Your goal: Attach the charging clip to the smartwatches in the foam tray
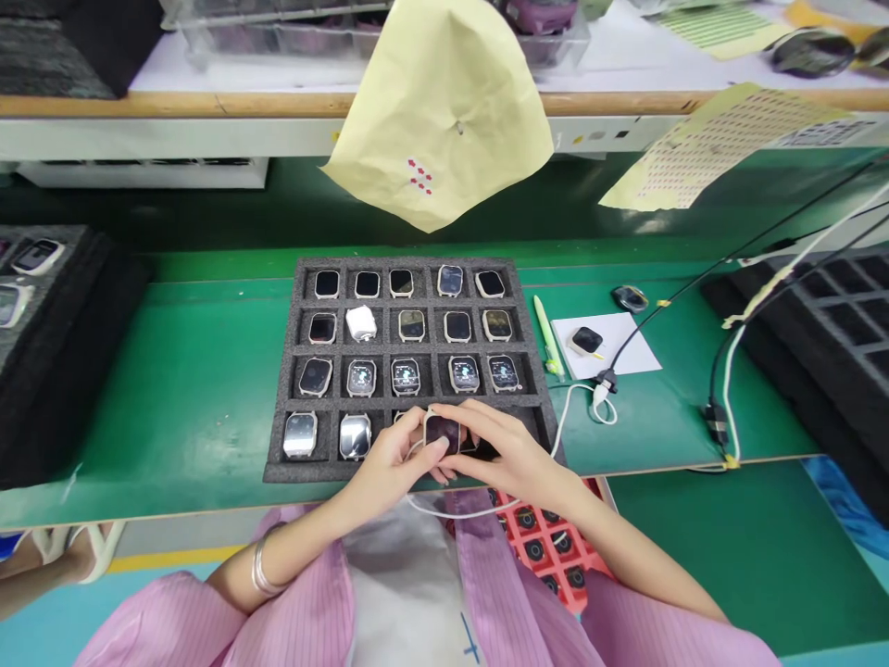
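Observation:
Both hands meet over the near edge of a black foam tray (pixel 284 371) on the green bench. My left hand (pixel 391 460) and my right hand (pixel 498 448) together hold a small smartwatch body (pixel 443 431) with a dark screen. A white cable (pixel 444 508) runs from under the hands toward a plug (pixel 601 391) on the right. The tray's cells hold several watch bodies, some with lit screens (pixel 406 375); one cell holds a white wrapped item (pixel 361 322).
A green pen (pixel 548 335) and a white paper with a dark module (pixel 587 341) lie right of the tray. Black foam trays stand at far left (pixel 62 371) and far right (pixel 826 343). Yellow paper (pixel 444 111) hangs from the shelf. A red tray (pixel 548 547) rests on my lap.

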`<action>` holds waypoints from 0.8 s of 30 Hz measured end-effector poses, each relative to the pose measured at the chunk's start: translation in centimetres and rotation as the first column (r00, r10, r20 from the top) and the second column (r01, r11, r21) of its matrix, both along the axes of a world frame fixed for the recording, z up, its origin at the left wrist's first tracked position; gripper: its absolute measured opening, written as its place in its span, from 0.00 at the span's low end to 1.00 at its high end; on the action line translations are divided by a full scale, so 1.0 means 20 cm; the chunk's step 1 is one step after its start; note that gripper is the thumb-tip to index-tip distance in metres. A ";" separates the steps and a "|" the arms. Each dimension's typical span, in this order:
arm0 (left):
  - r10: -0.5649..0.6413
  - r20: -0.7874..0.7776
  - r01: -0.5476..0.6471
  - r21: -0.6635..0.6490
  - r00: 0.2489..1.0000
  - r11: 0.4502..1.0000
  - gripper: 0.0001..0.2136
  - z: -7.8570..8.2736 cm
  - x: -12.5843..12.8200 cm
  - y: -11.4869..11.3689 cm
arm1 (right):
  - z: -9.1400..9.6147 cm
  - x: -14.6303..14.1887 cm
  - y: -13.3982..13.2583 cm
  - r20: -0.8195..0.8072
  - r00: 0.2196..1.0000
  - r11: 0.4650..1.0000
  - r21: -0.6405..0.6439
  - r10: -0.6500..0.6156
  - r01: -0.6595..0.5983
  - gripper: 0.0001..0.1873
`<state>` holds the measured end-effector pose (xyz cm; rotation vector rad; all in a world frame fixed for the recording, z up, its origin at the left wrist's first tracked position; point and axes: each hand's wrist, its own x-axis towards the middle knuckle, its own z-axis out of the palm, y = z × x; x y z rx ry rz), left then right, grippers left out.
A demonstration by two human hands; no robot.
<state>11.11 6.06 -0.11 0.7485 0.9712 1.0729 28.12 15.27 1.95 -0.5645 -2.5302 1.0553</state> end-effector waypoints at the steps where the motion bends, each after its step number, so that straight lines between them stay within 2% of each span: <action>1: -0.013 0.007 0.013 0.000 1.000 1.000 0.11 0.00 0.00 0.00 | 0.00 0.00 0.00 0.005 1.000 1.000 -0.029 0.004 -0.004 0.25; 6: -0.020 0.014 0.019 0.005 1.000 1.000 0.11 -0.01 -0.01 0.00 | 0.00 -0.01 0.00 -0.009 1.000 0.996 -0.088 0.012 -0.012 0.26; 16: -0.032 -0.033 0.031 -0.008 0.999 0.999 0.11 0.02 -0.01 0.00 | -0.04 0.00 -0.02 -0.094 0.995 0.989 -0.147 -0.028 0.014 0.27; 24: -0.061 -0.116 0.063 0.014 0.991 0.998 0.11 -0.01 0.00 -0.02 | -0.04 0.02 -0.04 -0.117 0.992 0.988 -0.155 -0.042 0.024 0.26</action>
